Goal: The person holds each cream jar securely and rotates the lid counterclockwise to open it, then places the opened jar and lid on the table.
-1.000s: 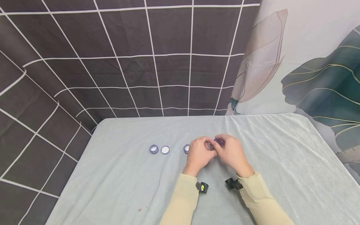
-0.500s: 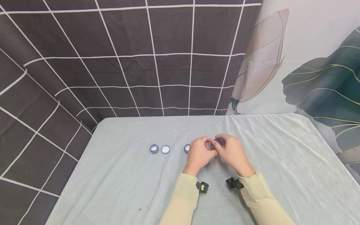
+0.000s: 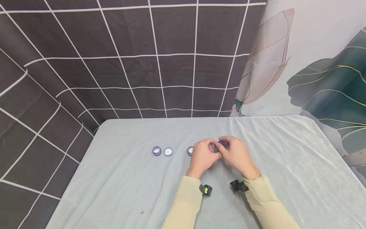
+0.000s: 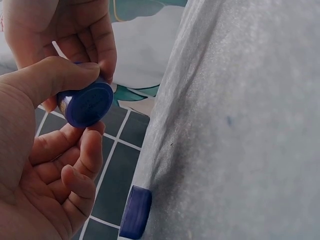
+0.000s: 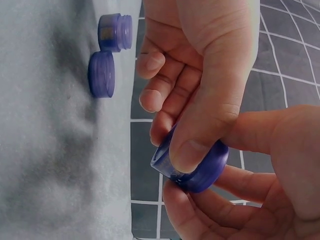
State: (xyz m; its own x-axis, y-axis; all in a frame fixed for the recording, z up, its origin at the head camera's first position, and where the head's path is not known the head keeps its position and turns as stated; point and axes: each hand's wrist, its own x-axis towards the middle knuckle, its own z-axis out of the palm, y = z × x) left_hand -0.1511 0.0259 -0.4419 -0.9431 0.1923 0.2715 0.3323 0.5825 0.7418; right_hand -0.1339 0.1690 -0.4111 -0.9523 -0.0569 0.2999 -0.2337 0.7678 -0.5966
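Observation:
A small purple cosmetic jar [image 5: 207, 170] is held between both hands above the grey cloth. My left hand [image 3: 203, 156] pinches it with the thumb across its side and fingertips underneath. In the left wrist view, the round flat end of the jar [image 4: 90, 106] faces the camera. My right hand [image 3: 235, 157] grips the same jar from the other side, with its fingers curled round it. From the head camera, only a purple sliver shows between the hands. Another round purple-rimmed piece [image 3: 190, 150] lies on the cloth, partly hidden by the left hand.
Left on the cloth-covered table [image 3: 120, 178] stand an open purple jar [image 3: 156, 151] and, beside it, a white-lined purple lid [image 3: 168, 151]. A dark grid-patterned cloth [image 3: 174, 73] hangs behind the table, with a leaf-patterned curtain [image 3: 328, 79] at the right.

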